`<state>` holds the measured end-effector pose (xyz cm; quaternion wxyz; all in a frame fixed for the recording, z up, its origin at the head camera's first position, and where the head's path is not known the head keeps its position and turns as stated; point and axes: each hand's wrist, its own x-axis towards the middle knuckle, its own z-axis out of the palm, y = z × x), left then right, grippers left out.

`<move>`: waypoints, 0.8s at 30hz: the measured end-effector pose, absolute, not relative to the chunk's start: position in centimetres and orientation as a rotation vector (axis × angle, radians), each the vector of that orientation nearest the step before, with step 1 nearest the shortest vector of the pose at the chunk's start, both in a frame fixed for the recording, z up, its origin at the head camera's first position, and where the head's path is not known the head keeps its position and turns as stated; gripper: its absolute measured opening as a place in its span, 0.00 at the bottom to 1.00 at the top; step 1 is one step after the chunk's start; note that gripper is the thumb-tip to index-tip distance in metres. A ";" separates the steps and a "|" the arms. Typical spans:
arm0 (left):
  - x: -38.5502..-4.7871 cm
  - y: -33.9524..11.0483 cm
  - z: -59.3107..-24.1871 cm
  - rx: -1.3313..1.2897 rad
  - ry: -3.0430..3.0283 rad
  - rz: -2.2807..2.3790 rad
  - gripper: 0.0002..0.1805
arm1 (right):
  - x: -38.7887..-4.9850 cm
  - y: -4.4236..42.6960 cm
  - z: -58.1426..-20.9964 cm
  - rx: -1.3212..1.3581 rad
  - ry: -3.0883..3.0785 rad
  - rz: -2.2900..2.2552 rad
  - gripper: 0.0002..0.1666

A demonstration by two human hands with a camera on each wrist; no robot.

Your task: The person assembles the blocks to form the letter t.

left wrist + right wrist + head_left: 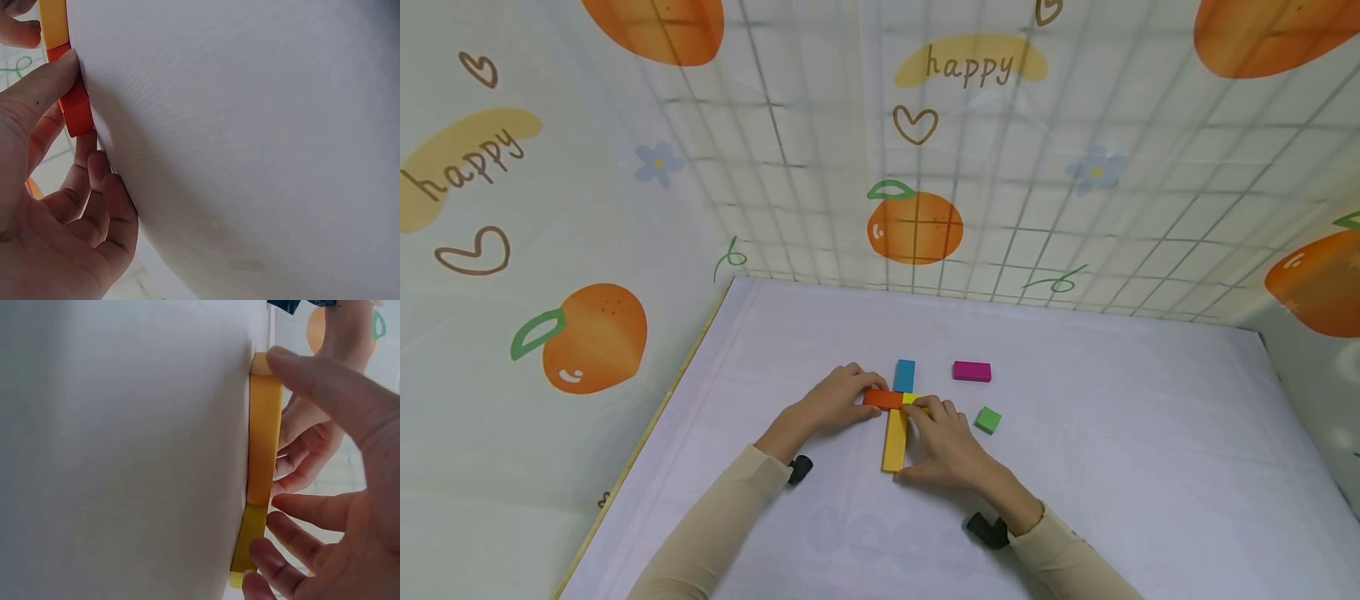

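Flat coloured blocks lie end to end in a cross on the white table. My left hand [835, 398] pinches the red block [883, 400], the cross's left arm; the left wrist view shows the thumb along its near side. My right hand [951, 442] spans the long orange-yellow block [894, 442], thumb at its near end and index finger at its far end. Its other fingers touch the yellow block [250, 537], which forms the right arm and is partly hidden from the head view. A blue block [905, 375] makes the far arm.
To the right of the cross lie a magenta block [972, 372] and a small green block [988, 420]. The white tabletop [1075, 400] is bordered at the back and sides by a fruit-printed curtain [820, 217]. Black wrist cameras sit on both wrists.
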<state>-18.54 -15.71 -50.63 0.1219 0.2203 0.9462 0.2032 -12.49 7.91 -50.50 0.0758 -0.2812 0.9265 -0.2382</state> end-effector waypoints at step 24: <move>-18.6 -15.6 -50.7 0.643 2.765 0.555 0.19 | -12.1 11.8 -48.2 -0.741 2.882 -1.110 0.35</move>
